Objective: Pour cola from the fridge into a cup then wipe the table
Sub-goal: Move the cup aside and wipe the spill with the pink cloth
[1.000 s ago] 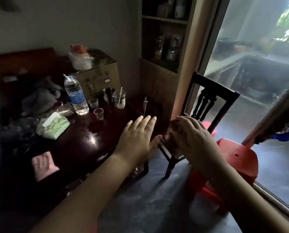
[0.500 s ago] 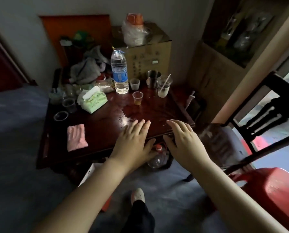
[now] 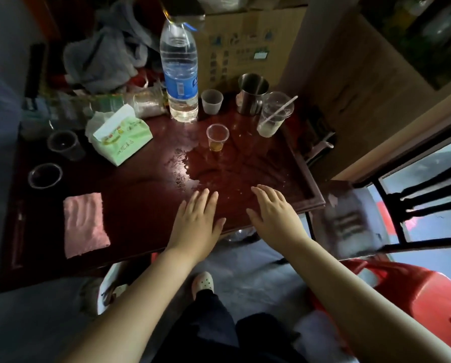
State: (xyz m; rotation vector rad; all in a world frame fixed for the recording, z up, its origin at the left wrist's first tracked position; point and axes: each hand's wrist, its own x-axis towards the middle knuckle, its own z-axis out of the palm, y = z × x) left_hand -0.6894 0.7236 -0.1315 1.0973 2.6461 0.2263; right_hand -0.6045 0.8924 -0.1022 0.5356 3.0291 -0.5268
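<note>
At the left of the frame, a pink cloth [image 3: 85, 224] lies flat on the dark wooden table [image 3: 145, 203], well apart from your hands. At centre, your left hand [image 3: 196, 223] is spread, palm down, holding nothing, at the table's near edge. Above it, a wet spill [image 3: 193, 166] reaches the small clear cup [image 3: 217, 139] with amber liquid at its bottom. Your right hand [image 3: 276, 214], just beside, is likewise spread and empty.

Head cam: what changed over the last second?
The view swung from the chair to the table. Left hand and right hand, both open and empty, now hover over its near edge by the spill. Nothing grasped. Cup, pink cloth and water bottle unmoved.
</note>
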